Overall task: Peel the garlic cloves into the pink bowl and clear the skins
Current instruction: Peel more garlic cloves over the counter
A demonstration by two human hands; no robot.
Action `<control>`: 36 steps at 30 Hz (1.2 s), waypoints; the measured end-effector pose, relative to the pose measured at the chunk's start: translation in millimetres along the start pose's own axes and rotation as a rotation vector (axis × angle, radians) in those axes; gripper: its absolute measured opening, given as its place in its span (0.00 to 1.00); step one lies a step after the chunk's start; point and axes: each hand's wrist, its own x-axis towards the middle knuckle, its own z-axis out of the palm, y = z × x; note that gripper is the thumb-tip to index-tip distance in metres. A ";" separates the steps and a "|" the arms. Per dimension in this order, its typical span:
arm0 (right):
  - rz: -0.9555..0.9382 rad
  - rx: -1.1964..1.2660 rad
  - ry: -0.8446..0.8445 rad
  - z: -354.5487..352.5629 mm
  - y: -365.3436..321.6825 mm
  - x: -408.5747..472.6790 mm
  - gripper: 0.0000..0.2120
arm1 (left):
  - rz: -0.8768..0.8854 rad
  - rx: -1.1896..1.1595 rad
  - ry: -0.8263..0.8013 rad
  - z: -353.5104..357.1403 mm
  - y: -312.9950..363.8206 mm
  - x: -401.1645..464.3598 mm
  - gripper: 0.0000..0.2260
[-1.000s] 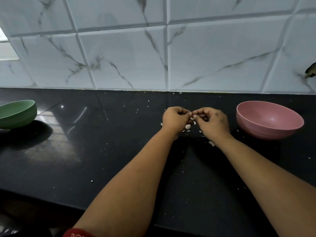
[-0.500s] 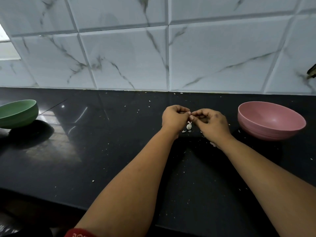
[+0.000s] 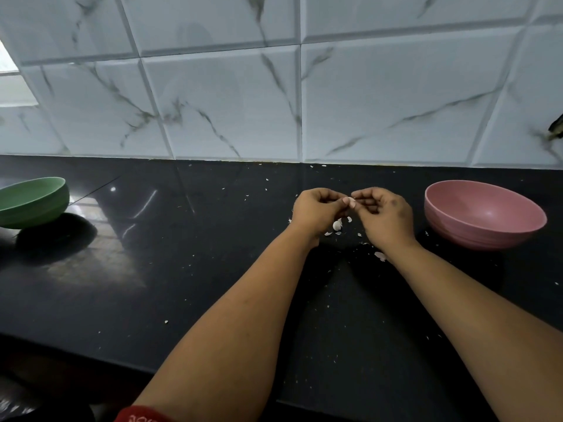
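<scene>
head camera looks forward and down, close over the counter (image 3: 182, 284).

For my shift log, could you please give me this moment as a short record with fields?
left hand: pinches garlic clove
right hand: pinches the same clove, fingertips meeting the left's
pink bowl: upright, right of the hands, looks empty
green bowl: far left, tilted
skins: loose flakes scattered on the black counter, mostly under the hands
backdrop: marbled wall tiles
</scene>
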 end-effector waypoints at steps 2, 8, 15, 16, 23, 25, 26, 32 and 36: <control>0.016 0.007 0.010 -0.6 0.9 0.7 0.02 | 0.004 -0.022 -0.011 -0.3 2.0 -0.1 0.02; 0.112 0.172 -0.018 0.0 0.0 -0.2 0.05 | -0.015 -0.034 -0.047 -4.8 6.6 1.0 0.03; 0.182 0.222 -0.096 -2.8 -4.6 -2.8 0.05 | -0.056 -0.006 -0.128 -15.4 9.3 1.8 0.04; 0.196 0.237 -0.107 -2.8 -4.8 -2.7 0.04 | -0.060 -0.009 -0.139 -17.2 10.2 1.7 0.04; 0.255 0.374 -0.221 -6.4 -11.1 -3.6 0.04 | -0.097 -0.045 -0.227 -30.6 16.9 1.1 0.04; 0.257 0.371 -0.239 -5.0 -12.4 -4.8 0.03 | -0.113 -0.047 -0.249 -34.4 19.2 -0.3 0.03; 0.259 0.368 -0.240 -3.5 -12.3 -5.3 0.03 | -0.125 -0.056 -0.261 -36.0 20.1 -0.7 0.02; 0.249 0.304 -0.219 4.3 -10.3 -5.9 0.04 | -0.136 -0.090 -0.311 -39.4 23.1 -3.2 0.02; 0.214 0.162 -0.212 7.2 -6.9 -6.4 0.05 | -0.123 -0.099 -0.336 -40.9 23.2 -3.6 0.04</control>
